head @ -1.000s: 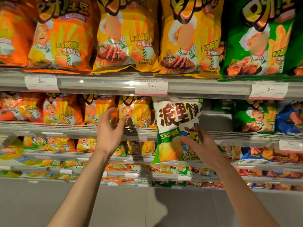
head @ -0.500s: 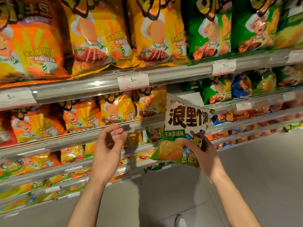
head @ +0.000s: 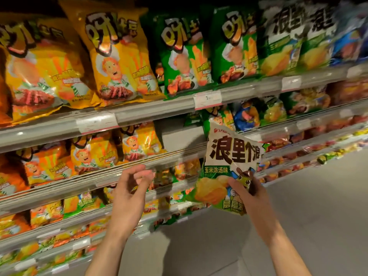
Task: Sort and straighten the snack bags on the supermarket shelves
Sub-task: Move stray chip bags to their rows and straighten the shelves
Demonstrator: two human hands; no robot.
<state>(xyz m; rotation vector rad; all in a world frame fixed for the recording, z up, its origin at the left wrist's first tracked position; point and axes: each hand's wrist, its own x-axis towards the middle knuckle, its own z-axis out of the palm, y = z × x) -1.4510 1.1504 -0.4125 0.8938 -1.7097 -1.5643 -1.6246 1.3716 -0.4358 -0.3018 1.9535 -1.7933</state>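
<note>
I am seeing the right hand (head: 252,193) gripping a white-and-green chip bag (head: 229,166) by its lower right corner, thumb lying across the front, and holding it out in the aisle, clear of the shelves and tilted. The bag's top edge is sitting just below the lip of the second shelf (head: 179,154), in front of a bare gap behind that rail. The left hand (head: 132,188) is hanging empty beside it, fingers loosely curled, close to the same rail. Above, the upper shelf rail (head: 159,110) is carrying yellow snack bags (head: 117,56), green snack bags (head: 183,54) and matching white-and-green bags (head: 282,36). Bare grey floor (head: 318,216) is lying open on the right
</note>
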